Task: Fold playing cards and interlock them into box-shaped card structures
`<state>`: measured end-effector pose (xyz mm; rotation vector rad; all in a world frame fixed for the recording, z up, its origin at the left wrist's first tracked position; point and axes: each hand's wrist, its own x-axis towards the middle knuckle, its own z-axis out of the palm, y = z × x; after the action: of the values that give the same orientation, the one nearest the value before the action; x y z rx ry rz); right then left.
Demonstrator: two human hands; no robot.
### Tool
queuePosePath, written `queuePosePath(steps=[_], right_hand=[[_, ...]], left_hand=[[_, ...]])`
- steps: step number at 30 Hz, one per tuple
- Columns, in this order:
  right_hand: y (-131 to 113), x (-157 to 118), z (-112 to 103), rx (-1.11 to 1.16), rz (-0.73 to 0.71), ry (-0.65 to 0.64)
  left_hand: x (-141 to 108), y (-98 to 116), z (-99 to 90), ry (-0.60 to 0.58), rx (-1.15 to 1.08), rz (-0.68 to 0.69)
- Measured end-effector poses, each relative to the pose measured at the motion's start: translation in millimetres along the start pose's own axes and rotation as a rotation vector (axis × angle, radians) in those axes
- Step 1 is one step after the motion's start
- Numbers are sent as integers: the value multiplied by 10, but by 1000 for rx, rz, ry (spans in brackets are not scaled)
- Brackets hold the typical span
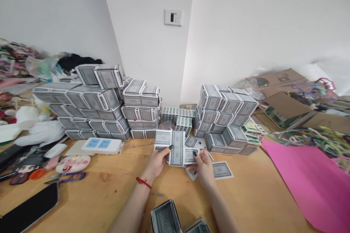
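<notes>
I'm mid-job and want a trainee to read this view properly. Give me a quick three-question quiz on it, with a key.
1. Which wrist wears the red bracelet?
2. The left hand and right hand are both holding:
a) the power strip
b) a piece made of patterned cards
c) the purple-handled snips
3. True or false: the phone lies on top of the pink sheet.

Key:
1. The left.
2. b
3. False; the phone lies at the lower left of the view, the pink sheet at the right.
</notes>
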<state>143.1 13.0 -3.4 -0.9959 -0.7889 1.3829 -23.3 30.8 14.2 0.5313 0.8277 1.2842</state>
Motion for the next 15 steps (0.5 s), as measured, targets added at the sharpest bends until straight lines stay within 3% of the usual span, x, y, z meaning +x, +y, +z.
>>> queuePosePath(steps=[6,15], right_hand=[[-12,-10,-16,-52,-42,30],[-4,26,-65,-73,-136,170]], left_hand=[[0,1,-3,-11,4,-10],[5,39,-26,-3,-34,35]])
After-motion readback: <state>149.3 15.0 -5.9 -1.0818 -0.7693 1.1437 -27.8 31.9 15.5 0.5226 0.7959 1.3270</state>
